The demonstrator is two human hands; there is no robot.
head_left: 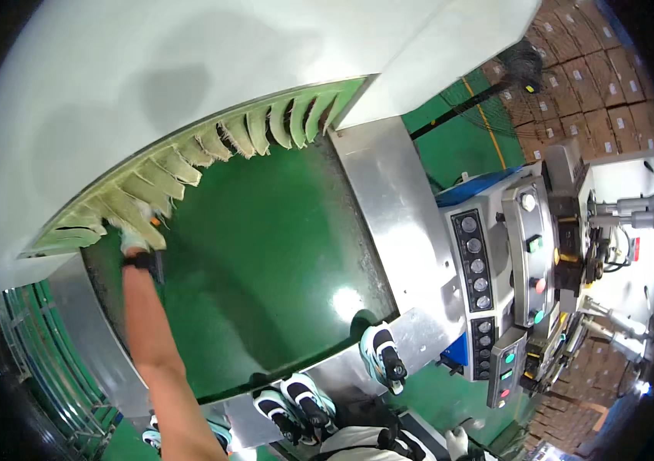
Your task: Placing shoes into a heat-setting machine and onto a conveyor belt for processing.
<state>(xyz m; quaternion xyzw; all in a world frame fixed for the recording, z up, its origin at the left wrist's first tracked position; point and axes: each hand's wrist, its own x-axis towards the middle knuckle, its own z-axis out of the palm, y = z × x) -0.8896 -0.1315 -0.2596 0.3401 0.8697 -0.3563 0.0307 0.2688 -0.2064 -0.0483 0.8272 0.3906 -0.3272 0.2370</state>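
My left arm stretches up to the hanging green fabric strips of a white machine's opening. My left hand, in a pale glove with a dark band at the wrist, reaches in among the strips. They cover its fingers, and whether it holds anything is hidden. A small white and orange patch shows between the strips beside it. At the lower edge, a small white-gloved shape looks like my right hand, low by my body. Its fingers are too small to make out.
A green conveyor belt runs into the opening between metal side plates. Sneakers stand along its near edge, among them one sneaker and another sneaker. Right are a control panel, a fan and stacked cartons.
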